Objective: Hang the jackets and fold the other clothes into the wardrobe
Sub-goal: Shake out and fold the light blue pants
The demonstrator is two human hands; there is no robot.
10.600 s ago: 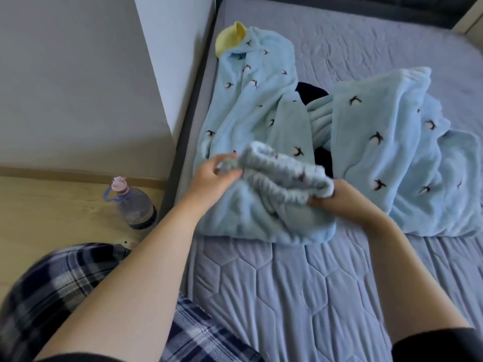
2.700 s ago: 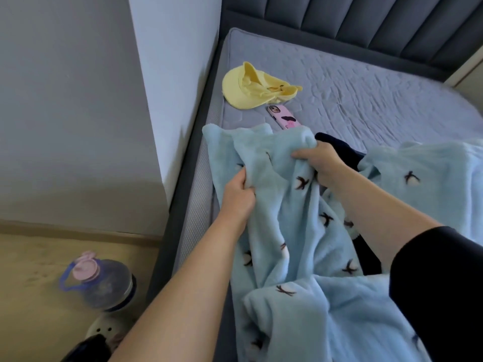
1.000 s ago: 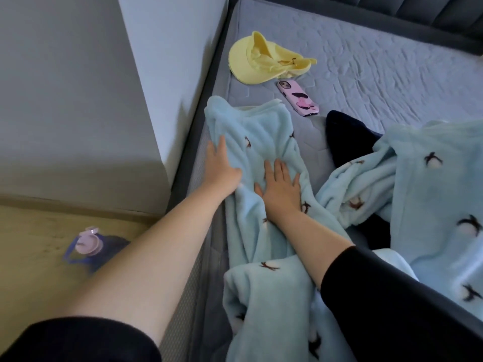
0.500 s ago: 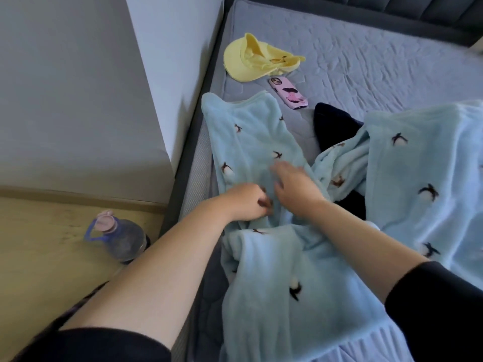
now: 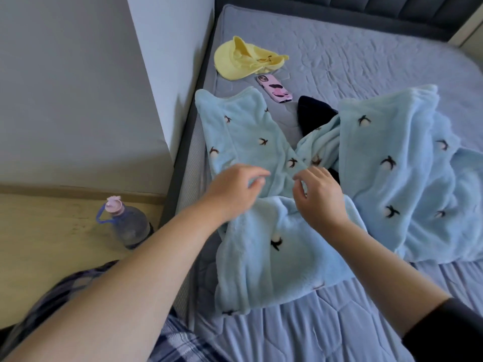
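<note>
I have just let go: my left hand (image 5: 236, 190) and right hand (image 5: 317, 193) hover loose-fingered, holding nothing, over the blue fleece garment (image 5: 261, 205) now spread flat along the bed's (image 5: 352, 56) left edge, ready for folding.

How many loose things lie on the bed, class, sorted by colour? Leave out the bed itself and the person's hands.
Light blue: 2, the fleece trousers and the fleece top
Yellow: 1, the cap
Pink: 1, the phone
Dark navy: 1, the dark garment
Total: 5
</note>
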